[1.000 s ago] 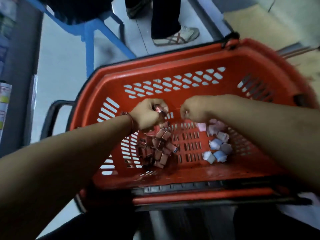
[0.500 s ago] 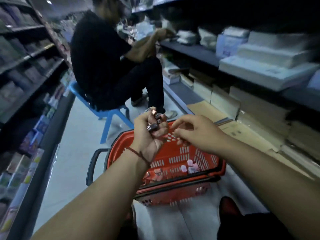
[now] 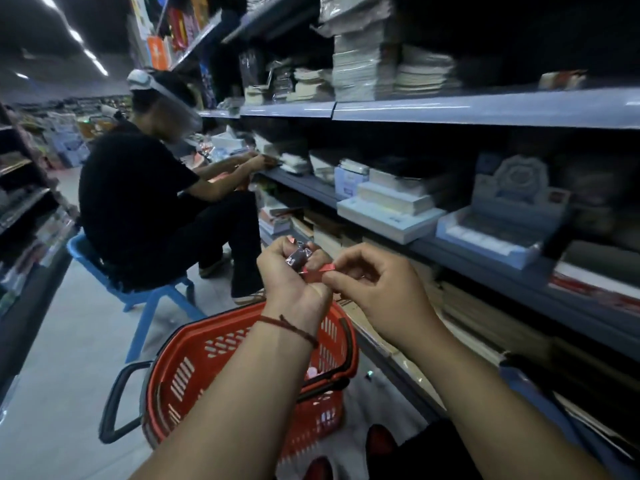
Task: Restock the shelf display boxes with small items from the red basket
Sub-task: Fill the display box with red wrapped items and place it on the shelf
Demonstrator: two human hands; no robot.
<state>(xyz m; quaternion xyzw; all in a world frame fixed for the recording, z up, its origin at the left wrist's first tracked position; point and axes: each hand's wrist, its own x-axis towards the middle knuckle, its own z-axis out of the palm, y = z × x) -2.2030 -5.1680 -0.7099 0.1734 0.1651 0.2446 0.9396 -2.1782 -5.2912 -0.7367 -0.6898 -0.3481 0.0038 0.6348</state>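
Above the basket (image 3: 180, 368), both hands are up in front of the shelf (image 3: 485, 110). Change from a second ago: they were down inside the basket picking. Now they're lifted clear and my view has swung up to the shelving. I'd judge the pick is done, the load is in hand and placement is next.

Left hand (image 3: 294, 275) grip: fingers curled round a small bunch of items (image 3: 297, 257). They're glossy wrapped packets, dark red with a foil glint, crinkly-looking. Right hand (image 3: 377, 296) grip: narrow pinch, thumb and forefinger on one red item (image 3: 325, 269), flat, small and rectangular, just beside the bunch. Can't tell if it's coming off the bunch or joining it.

The basket's inside is mostly hidden behind my forearm; one pale item (image 3: 311, 372) shows. Basket is hard red plastic with slotted walls and a black handle (image 3: 114, 403), on the floor.

Display box (image 3: 491, 237) sits on the middle shelf to the right, well apart from the hands. It's pale blue card, a low tray front with a raised shaped back panel. It looks part empty, but the contents are blurred.

Second person (image 3: 138, 202) sits on a blue plastic stool (image 3: 152, 299) further along, working at the same shelving.
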